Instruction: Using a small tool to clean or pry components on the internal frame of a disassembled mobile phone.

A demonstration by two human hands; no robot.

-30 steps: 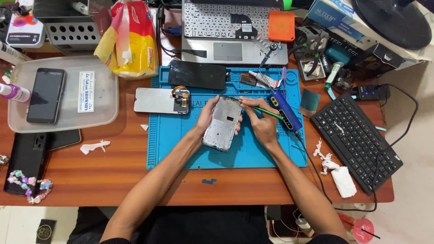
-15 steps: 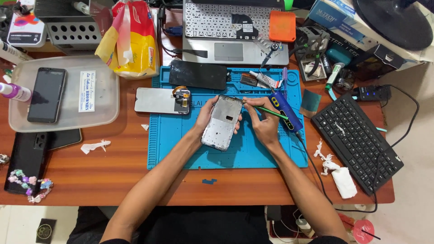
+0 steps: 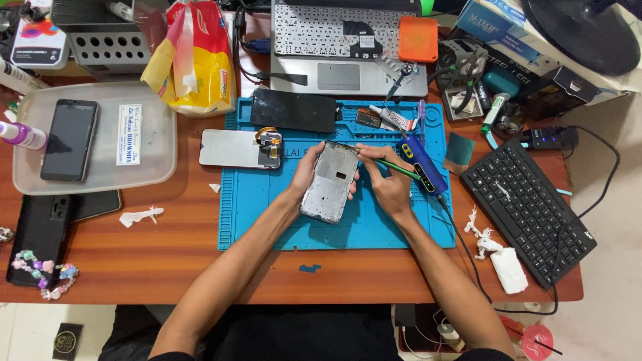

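Observation:
My left hand (image 3: 307,172) grips the left edge of an opened grey phone frame (image 3: 330,182), tilted above the blue work mat (image 3: 261,214). On the frame's right side, my right hand (image 3: 388,180) holds a thin green tool (image 3: 396,168) whose tip touches the frame's top right corner. A detached silver screen panel (image 3: 234,148) with a flex cable lies on the mat's left edge. A black phone panel (image 3: 293,110) lies at the mat's top.
A clear plastic tray (image 3: 154,144) with a black phone (image 3: 69,139) sits left. Behind the mat are a laptop (image 3: 348,47), a yellow-red bag (image 3: 197,57) and tools. A black keyboard (image 3: 528,207) lies right; a dark phone case (image 3: 40,234) and beads lie left front.
Both hands and the phone frame stay in nearly the same place; only a slight shift of the frame is visible.

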